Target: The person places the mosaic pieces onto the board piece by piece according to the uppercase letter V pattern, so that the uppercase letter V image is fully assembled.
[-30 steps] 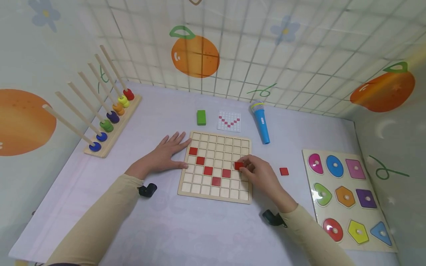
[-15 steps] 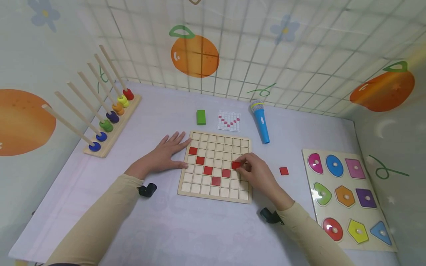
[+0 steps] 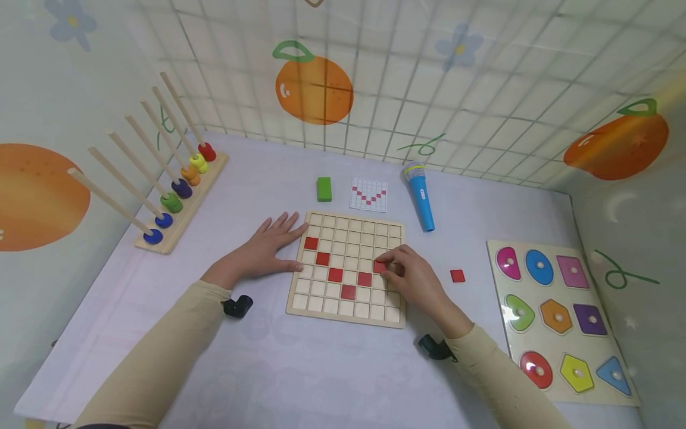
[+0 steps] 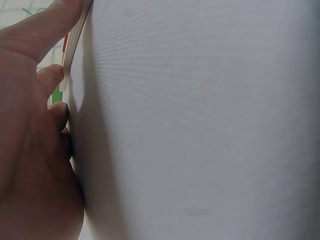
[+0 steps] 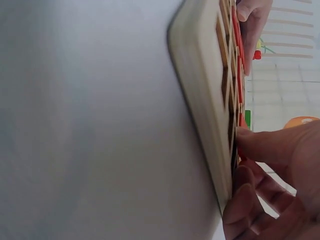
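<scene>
The left hand (image 3: 264,251) lies flat on the worktop (image 3: 300,369), palm down, fingers straight and slightly spread, with the fingertips touching the left edge of the wooden grid board (image 3: 347,311). The left wrist view shows the same: fingers pressed along the board's rim, holding nothing. The left forearm, in a beige sleeve, runs in from the lower left.

The right hand (image 3: 415,280) rests over the right side of the board, fingers curled, thumb and forefinger pinching a red tile (image 3: 379,266) that sits at a cell in the board's right half, one row above the neighbouring red tile. Whether the tile is fully seated in its cell cannot be told. The right wrist view shows the fingertips against the board's upper face. Five other red tiles lie in the board, forming a V with the pinched one.

A loose red tile (image 3: 457,276) lies on the worktop just right of the board. Behind the board are a green block (image 3: 324,189), a pattern card (image 3: 368,195) and a blue toy microphone (image 3: 420,196). A peg rack with coloured rings (image 3: 177,196) stands at the left; a shape puzzle (image 3: 557,316) lies at the right. The worktop is pale lilac; the walls show a tile print with oranges and flowers.
</scene>
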Demonstrator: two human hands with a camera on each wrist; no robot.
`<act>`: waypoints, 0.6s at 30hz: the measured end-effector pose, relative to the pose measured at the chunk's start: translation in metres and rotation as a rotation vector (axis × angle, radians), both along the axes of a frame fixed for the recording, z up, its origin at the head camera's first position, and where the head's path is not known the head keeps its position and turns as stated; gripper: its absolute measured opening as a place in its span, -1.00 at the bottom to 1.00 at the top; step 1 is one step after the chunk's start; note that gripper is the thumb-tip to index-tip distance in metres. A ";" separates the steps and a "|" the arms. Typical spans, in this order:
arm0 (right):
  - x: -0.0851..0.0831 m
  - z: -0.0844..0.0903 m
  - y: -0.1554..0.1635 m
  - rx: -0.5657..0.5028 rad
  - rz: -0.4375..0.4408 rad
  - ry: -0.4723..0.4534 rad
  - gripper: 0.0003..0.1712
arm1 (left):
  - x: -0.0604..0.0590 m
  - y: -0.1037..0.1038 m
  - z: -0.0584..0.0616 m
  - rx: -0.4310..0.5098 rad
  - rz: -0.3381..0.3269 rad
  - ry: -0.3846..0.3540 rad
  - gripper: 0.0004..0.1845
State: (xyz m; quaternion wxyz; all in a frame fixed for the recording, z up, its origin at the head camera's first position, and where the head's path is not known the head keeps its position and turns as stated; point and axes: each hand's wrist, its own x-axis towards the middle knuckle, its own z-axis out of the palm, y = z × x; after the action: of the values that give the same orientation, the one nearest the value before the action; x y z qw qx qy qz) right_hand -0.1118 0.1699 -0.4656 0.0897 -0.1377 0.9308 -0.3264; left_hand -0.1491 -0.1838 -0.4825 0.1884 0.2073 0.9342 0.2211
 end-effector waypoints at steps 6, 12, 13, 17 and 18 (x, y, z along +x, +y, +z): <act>0.000 0.000 0.000 0.003 0.003 -0.003 -0.68 | 0.001 0.001 0.004 0.009 0.003 -0.007 0.08; -0.001 -0.002 0.001 0.003 0.003 -0.006 -0.64 | 0.001 0.002 0.004 -0.006 0.003 -0.011 0.07; -0.001 -0.002 0.001 0.000 0.003 -0.006 -0.64 | 0.001 0.002 0.005 -0.006 0.003 -0.011 0.07; -0.001 -0.002 0.000 -0.002 0.004 -0.010 -0.62 | 0.001 0.002 0.005 -0.006 0.005 -0.013 0.07; -0.001 -0.001 0.000 -0.002 0.004 -0.013 -0.62 | 0.001 0.002 0.005 -0.007 0.005 -0.014 0.07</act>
State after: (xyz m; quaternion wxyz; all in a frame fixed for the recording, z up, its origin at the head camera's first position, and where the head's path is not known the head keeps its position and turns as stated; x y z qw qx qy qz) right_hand -0.1125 0.1702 -0.4670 0.0963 -0.1373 0.9295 -0.3283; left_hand -0.1478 -0.1818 -0.4777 0.1949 0.2028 0.9341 0.2199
